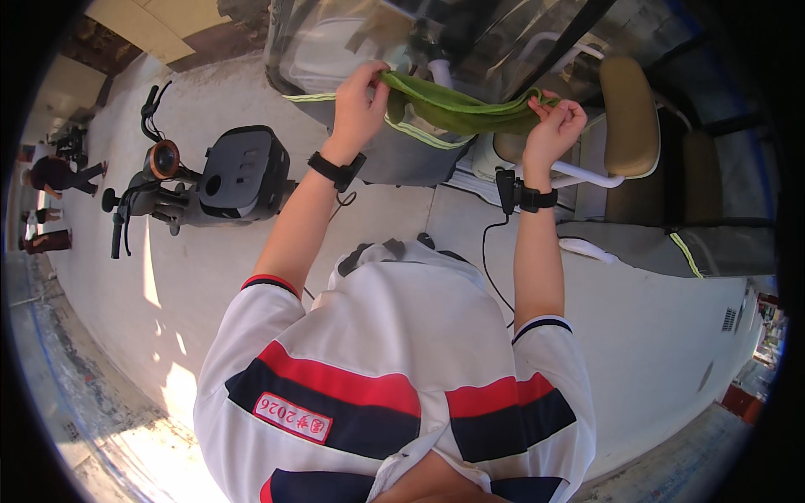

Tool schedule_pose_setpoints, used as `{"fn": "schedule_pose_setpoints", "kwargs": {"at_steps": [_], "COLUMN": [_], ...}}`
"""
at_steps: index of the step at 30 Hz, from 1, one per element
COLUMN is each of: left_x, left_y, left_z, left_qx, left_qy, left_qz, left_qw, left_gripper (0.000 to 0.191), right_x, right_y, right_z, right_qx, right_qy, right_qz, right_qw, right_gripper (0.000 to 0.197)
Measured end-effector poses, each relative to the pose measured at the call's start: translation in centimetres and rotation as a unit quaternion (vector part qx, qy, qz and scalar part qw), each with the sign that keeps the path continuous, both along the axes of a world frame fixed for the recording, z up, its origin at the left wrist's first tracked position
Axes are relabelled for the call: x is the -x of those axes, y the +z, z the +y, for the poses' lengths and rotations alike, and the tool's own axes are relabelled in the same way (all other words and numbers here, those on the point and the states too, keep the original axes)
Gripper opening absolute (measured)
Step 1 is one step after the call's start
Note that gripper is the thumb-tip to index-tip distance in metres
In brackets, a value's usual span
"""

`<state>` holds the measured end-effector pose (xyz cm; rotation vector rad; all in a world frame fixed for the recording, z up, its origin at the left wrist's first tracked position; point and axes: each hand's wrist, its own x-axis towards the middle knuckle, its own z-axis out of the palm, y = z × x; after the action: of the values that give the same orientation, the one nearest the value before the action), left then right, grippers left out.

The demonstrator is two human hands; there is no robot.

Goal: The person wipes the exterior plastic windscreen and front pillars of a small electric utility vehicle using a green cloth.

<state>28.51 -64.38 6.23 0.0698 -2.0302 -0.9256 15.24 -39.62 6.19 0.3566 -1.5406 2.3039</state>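
Note:
A green cloth (462, 113) hangs folded in a slack strip between my two hands. Pinched in my left hand (363, 104) is one end, and my right hand (557, 129) grips the other end between thumb and fingers. Behind the cloth stands a vehicle with a clear plastic weather cover (339, 47). Its grey fabric panel (399, 154) carries a yellow-green reflective strip (434, 136), partly hidden by the cloth. To the right of my right hand is a tan padded seat part (631, 116) on a white metal frame (591, 175).
An electric scooter with a copper-rimmed headlight (164, 159) and a dark grey box (242, 170) stands at left. A grey fabric door panel (723, 251) juts out at right. Black cables (485, 251) hang from my wristbands. Several people (66, 173) are farther off at left.

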Motion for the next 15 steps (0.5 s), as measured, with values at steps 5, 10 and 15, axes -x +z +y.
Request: {"fn": "schedule_pose_setpoints", "kwargs": {"at_steps": [5, 10, 15], "left_x": [-0.6, -1.5, -1.9], "left_y": [1.7, 3.2, 3.2], "left_z": [0.1, 0.5, -0.8], "left_qx": [-0.038, -0.049, -0.018], "left_qy": [-0.007, 0.015, 0.002], "left_qz": [-0.025, -0.087, -0.092], "left_qw": [0.999, 0.995, 0.996], "left_gripper": [0.020, 0.017, 0.016], "right_x": [0.0, -0.9, 0.6], "right_y": [-0.5, 0.6, -0.4], "right_z": [1.4, 1.7, 3.6], "right_qx": [-0.100, -0.330, -0.360], "right_qy": [0.005, -0.073, -0.133], "right_qz": [0.107, 0.170, 0.163], "right_qw": [0.989, 0.925, 0.909], "right_gripper": [0.033, 0.031, 0.020]}}
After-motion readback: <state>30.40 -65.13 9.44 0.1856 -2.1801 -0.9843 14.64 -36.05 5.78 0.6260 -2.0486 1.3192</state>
